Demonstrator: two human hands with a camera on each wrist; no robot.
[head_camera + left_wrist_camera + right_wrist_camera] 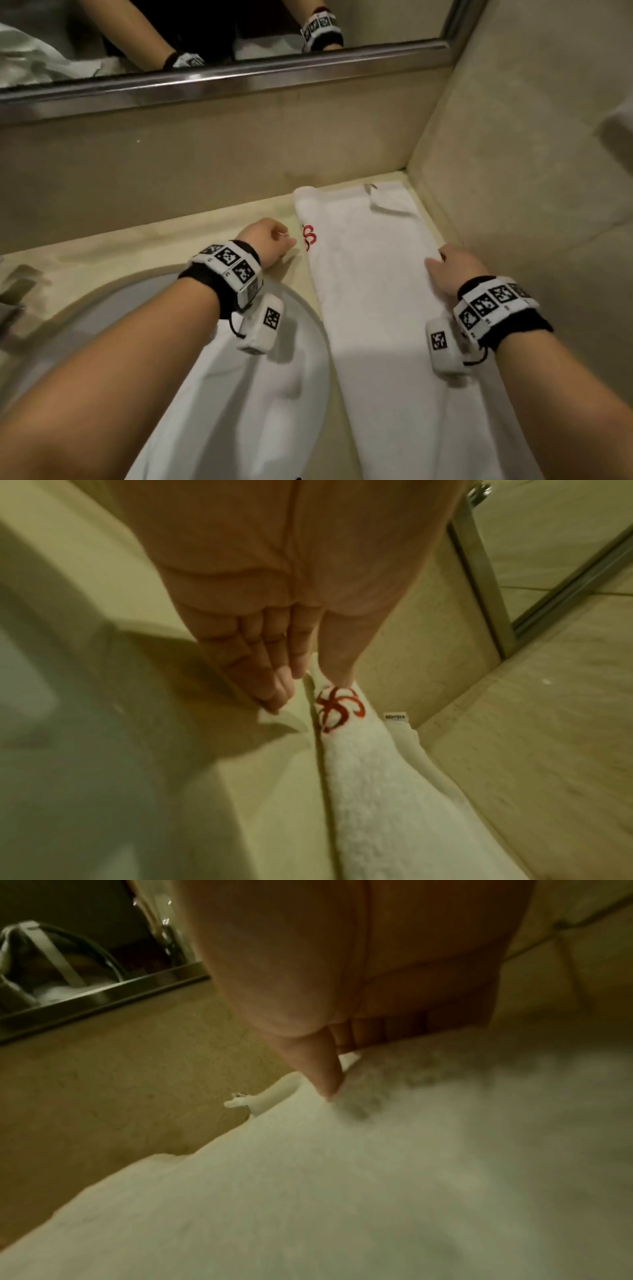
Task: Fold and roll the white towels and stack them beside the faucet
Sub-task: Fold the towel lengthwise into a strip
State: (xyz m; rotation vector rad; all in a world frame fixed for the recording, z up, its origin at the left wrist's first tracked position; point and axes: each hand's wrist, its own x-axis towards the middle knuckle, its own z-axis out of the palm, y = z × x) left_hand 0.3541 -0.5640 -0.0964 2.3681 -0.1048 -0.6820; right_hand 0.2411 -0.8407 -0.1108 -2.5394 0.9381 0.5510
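Note:
A long white towel (370,308), folded lengthwise, lies on the counter from the back wall toward me. It has a red logo (307,238) on its left edge and a label (371,187) at the far end. My left hand (284,240) is beside that edge. In the left wrist view its fingers (274,691) point down to the counter, and the thumb touches the towel (377,791) by the logo (337,710). My right hand (436,260) grips the towel's right edge. Its thumb and curled fingers dig into the cloth (377,1177).
A second white towel (246,411) lies in the round sink (308,310) at lower left. The beige counter (171,233) ends at the back wall under a metal-framed mirror (239,80). A side wall (513,171) closes the right. A blurred dark fixture (17,291) sits at far left.

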